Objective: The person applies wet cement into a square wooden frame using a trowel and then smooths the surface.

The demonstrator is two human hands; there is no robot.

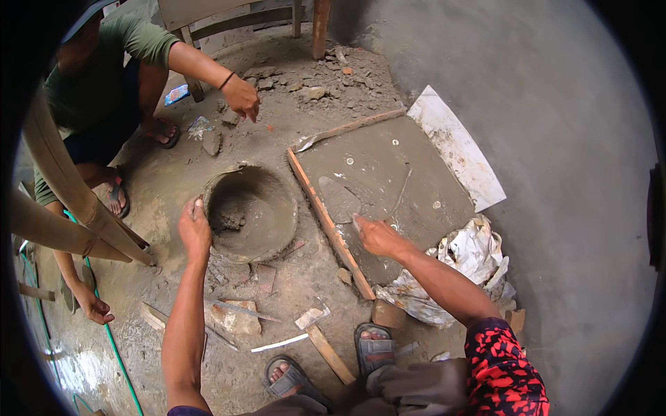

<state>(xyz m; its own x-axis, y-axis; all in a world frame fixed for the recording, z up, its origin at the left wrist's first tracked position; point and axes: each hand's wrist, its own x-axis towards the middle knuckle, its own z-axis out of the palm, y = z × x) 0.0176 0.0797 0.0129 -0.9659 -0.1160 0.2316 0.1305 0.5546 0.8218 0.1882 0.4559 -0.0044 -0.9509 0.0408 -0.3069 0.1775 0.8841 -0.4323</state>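
My left hand (195, 226) is closed on the left rim of a mortar-caked bucket (288, 208), whose inside holds a clump of wet mortar (229, 216). In my right hand (380, 237) is a trowel (338, 199), its flat, mortar-smeared blade lying on a slab of wet grey mortar (374, 156). A wooden strip (331, 229) borders the slab along its left side, between the bucket and the slab. Several small pale rings show in the mortar surface, along with a long thin groove or wire that I cannot tell apart.
A crouching co-worker's hand (241, 97) reaches over the floor at upper left. Rubble (326, 87) lies beyond the slab. A pale board (458, 149) and a crumpled white sack (472, 249) flank it. Near my feet lie a wooden-handled hammer (329, 353) and a thin metal blade (244, 310).
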